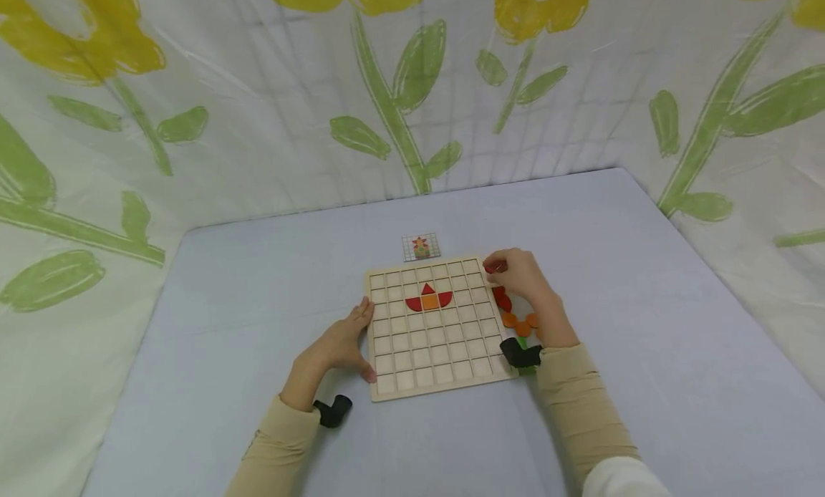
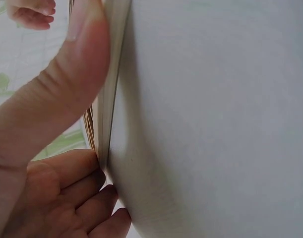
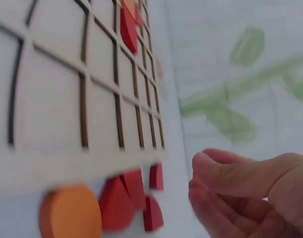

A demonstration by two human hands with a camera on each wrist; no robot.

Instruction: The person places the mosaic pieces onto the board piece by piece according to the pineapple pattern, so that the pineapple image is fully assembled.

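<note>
Soft, even light filled the head view. In the right wrist view, the board (image 3: 67,170) blurred at lower left.

Near edge of grid board (image 1: 422,357): open approach over bare surface (image 1: 425,447) between the sleeves (image 1: 280,440). Left edge blocked by left grip (image 1: 338,345); right, by right grip (image 1: 520,275) and orange pieces (image 1: 523,329). Picture card (image 1: 422,248) just beyond far edge.

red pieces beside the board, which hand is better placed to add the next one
The right hand, probably: it is beside the red pieces along the right edge of the board. The left hand touches the opposite edge and would have to reach across.
</note>
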